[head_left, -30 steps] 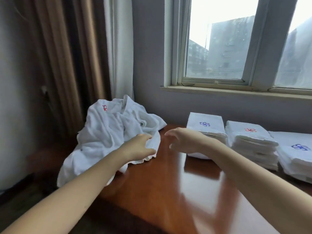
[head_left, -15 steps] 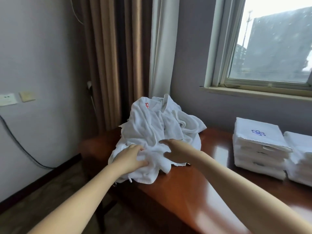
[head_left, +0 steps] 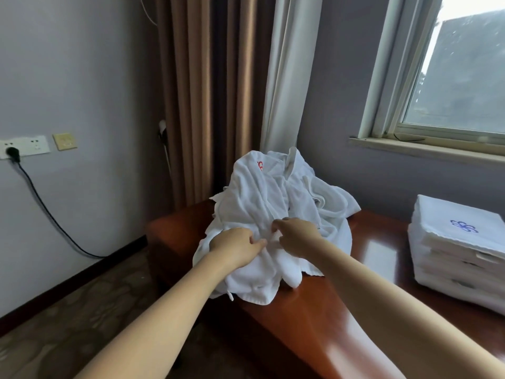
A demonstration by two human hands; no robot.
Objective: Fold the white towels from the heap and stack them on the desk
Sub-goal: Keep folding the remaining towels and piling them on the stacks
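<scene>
Two hands sit side by side on the near face of the crumpled white towel heap (head_left: 262,192): left hand (head_left: 235,247) grips cloth, right hand (head_left: 293,236) pinches a fold.

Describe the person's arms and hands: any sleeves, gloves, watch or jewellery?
The left hand and right hand are bare, without gloves. The left forearm and right forearm are uncovered to the frame edge, so no sleeve shows. Neither wrist has a watch or bracelet, and no ring shows on the visible fingers.
</scene>
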